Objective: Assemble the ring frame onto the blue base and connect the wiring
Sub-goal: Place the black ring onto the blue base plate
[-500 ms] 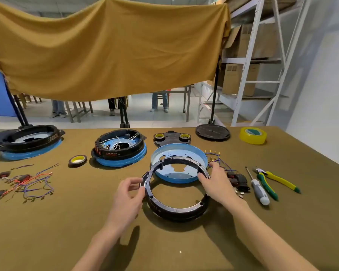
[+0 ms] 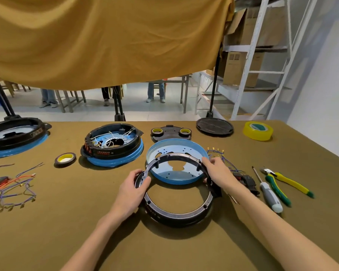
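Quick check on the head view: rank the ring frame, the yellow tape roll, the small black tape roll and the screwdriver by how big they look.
1. ring frame, largest by far.
2. screwdriver, long but thin.
3. yellow tape roll and small black tape roll: look alike; the yellow one lies farther off, so no ranking.

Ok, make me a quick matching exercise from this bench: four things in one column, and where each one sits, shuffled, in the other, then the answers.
Things
1. ring frame
2. yellow tape roll
3. screwdriver
4. loose wire bundle

Places
A. far right corner of the table
B. left side of the table
C. held between the left hand and the right hand, its far edge tipped over the blue base
D. beside the green and yellow pliers

Pairs: 1-C, 2-A, 3-D, 4-B
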Tool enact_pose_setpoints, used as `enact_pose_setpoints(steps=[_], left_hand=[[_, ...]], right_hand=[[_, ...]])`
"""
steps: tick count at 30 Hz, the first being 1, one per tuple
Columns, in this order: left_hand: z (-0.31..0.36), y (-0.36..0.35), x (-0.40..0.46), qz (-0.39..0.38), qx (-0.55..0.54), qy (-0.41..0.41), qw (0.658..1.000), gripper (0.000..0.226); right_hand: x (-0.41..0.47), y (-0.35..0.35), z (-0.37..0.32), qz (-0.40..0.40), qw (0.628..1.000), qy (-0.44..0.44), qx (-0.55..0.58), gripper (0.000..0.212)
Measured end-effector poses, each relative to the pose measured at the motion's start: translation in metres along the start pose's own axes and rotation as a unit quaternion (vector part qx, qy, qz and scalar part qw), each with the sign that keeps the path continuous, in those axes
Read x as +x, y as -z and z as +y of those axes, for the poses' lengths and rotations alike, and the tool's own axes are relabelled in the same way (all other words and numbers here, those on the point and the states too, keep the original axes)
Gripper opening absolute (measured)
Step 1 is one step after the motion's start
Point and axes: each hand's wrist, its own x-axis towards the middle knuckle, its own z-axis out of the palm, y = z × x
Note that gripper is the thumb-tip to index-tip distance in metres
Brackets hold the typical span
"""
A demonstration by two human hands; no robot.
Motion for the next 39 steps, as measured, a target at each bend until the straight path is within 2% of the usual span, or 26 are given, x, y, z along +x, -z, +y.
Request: enact_pose_setpoints(steps=[1, 3, 7, 11, 14, 19, 25, 30, 36, 39], left_hand=[[0.000, 0.000, 0.000, 0.007, 0.001, -0.003, 1.000, 0.053], [-0.001, -0.002, -0.001, 0.023, 0.009, -0.012, 1.000, 0.053], [-0.004, -0.002, 0.000, 0.048, 0.028, -0.019, 0.998, 0.052], [-0.006, -0.002, 0.001, 0.068, 0.013, -0.021, 0.997, 0.049], [-0.009, -0.001, 0.002, 0.088, -0.012, -0.017, 0.996, 0.047], [-0.008, -0.001, 0.005, 0.135, -0.044, 0.002, 0.990, 0.047], [-0.004, -0.005, 0.007, 0.156, -0.041, 0.032, 0.986, 0.052], [0.000, -0.007, 0.006, 0.141, -0.030, 0.054, 0.988, 0.057], [0.011, -0.008, 0.011, 0.111, -0.020, 0.075, 0.991, 0.057], [0.011, -0.008, 0.012, 0.107, 0.030, 0.063, 0.992, 0.058]], right_hand=[[0.007, 0.003, -0.003, -0.006, 0.999, -0.043, 0.026, 0.053], [0.020, 0.006, -0.007, -0.020, 0.994, -0.087, 0.067, 0.040], [0.038, 0.003, -0.009, -0.030, 0.996, -0.082, 0.034, 0.021], [0.045, 0.002, -0.004, -0.037, 0.999, -0.023, -0.004, 0.014], [0.050, 0.004, 0.001, -0.019, 0.999, 0.028, -0.008, 0.019], [0.053, 0.019, 0.000, 0.093, 0.991, 0.073, 0.056, 0.016], [0.040, 0.033, 0.000, 0.235, 0.965, 0.114, 0.034, 0.009], [0.017, 0.043, -0.013, 0.265, 0.947, 0.160, 0.082, 0.017], [-0.014, 0.037, -0.020, 0.263, 0.930, 0.250, 0.051, 0.019], [-0.023, 0.036, -0.014, 0.266, 0.917, 0.297, 0.036, 0.016]])
